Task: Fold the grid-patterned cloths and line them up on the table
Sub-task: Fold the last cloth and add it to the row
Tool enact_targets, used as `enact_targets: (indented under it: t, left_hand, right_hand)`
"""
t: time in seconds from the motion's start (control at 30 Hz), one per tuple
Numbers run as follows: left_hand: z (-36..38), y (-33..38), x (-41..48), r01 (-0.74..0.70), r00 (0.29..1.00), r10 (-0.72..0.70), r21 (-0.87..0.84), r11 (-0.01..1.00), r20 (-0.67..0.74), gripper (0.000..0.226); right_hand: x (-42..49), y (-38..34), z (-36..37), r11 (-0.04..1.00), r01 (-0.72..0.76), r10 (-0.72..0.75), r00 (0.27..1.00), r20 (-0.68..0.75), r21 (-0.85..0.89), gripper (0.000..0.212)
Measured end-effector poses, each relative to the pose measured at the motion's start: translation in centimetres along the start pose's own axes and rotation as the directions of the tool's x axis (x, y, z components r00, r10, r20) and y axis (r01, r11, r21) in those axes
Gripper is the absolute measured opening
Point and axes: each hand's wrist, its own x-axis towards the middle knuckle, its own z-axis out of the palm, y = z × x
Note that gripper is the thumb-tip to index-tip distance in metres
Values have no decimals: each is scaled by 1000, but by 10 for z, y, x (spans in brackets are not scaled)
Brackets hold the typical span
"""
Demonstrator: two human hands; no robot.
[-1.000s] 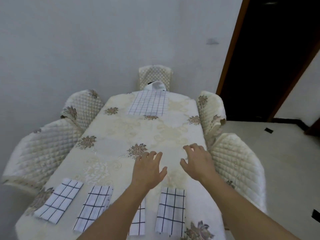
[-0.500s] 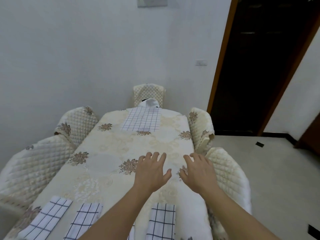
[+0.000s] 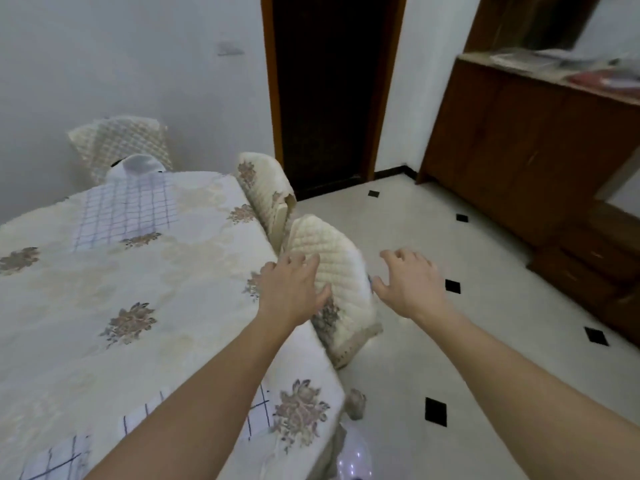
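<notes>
Both hands are out in front, and neither one holds anything. The left hand (image 3: 292, 292) has its fingers spread and loose. It hangs over the right edge of the table (image 3: 104, 289), just in front of a padded chair (image 3: 332, 258). The right hand (image 3: 410, 285) is spread wide too, out past the table and over the pale floor (image 3: 502, 265) with its little black diamonds. The table wears a cream cover with brown flowers. At its far end lies a big grid cloth (image 3: 128, 209), flat and not folded. Just past it sits a white thing (image 3: 142, 164), too blurry to tell what it is. At the near edge of the table lie folded grid cloths (image 3: 55, 459), side by side, and the left arm hides part of them. A second chair (image 3: 263, 181) stands by the table's right side, and a third chair (image 3: 121, 140) stands at the far end. On the right is a brown wooden cabinet (image 3: 519, 150). Some flat things (image 3: 554, 62) lie on top of it, but they are too blurry to name.
</notes>
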Motion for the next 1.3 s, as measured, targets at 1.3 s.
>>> enact_targets:
  t: [1.3]
  left_hand:
    - [79, 328, 383, -63, 994, 64, -16, 998, 86, 57]
  right_hand:
    - [276, 393, 17, 992, -94, 94, 996, 4, 89, 49]
